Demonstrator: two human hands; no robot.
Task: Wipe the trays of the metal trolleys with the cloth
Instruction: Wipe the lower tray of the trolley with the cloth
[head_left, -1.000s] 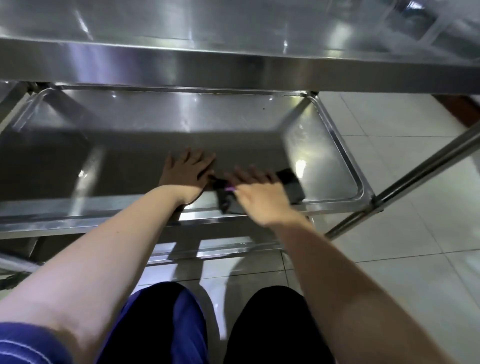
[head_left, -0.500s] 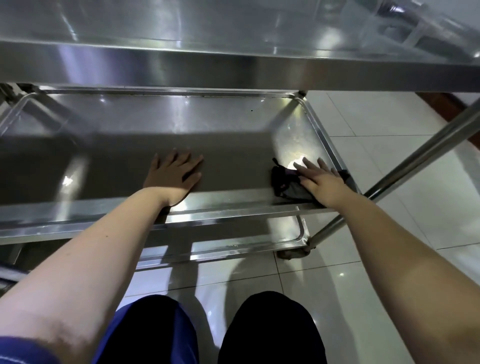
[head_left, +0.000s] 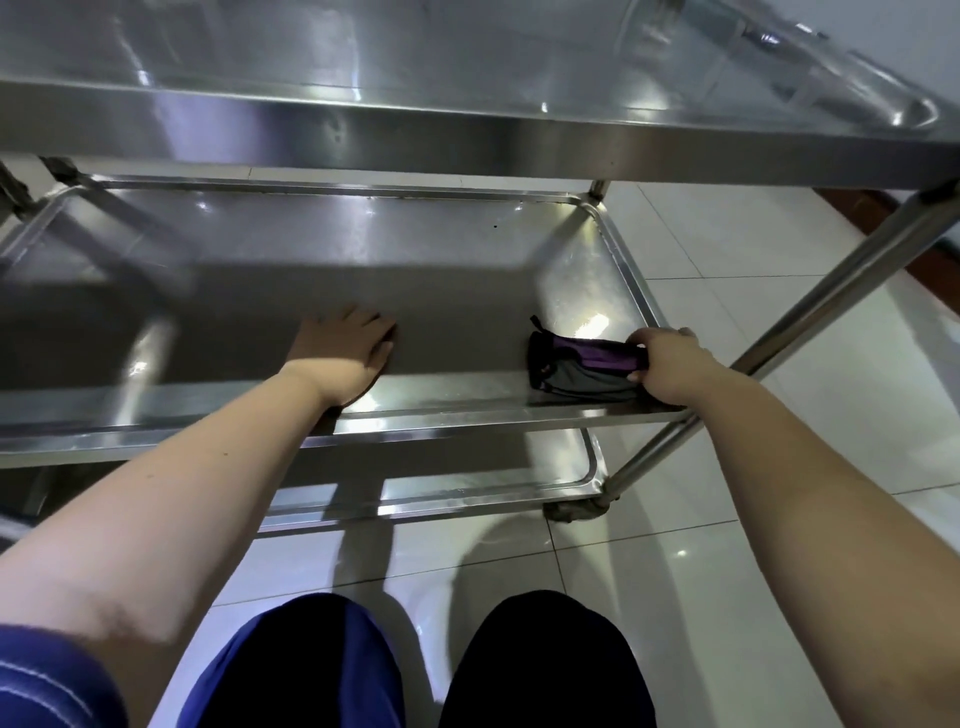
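Note:
A steel trolley stands in front of me with three trays. On its middle tray (head_left: 322, 244) my left hand (head_left: 345, 348) lies flat, palm down, fingers spread, near the front rim. My right hand (head_left: 670, 364) grips the right end of a folded dark grey and purple cloth (head_left: 576, 366) at the tray's front right corner. The cloth lies on the tray surface, stretched out to the left of my fingers.
The top tray (head_left: 467, 140) overhangs the middle one close above my hands. A bottom tray (head_left: 467, 493) sits just over the white tiled floor (head_left: 727, 249). A slanted steel post (head_left: 810, 306) and a castor (head_left: 576, 509) stand at the right. My knees are at the bottom.
My right hand has slid the cloth from the tray's middle front to its front right corner and now grips the cloth's end instead of pressing on it. My left hand stayed put.

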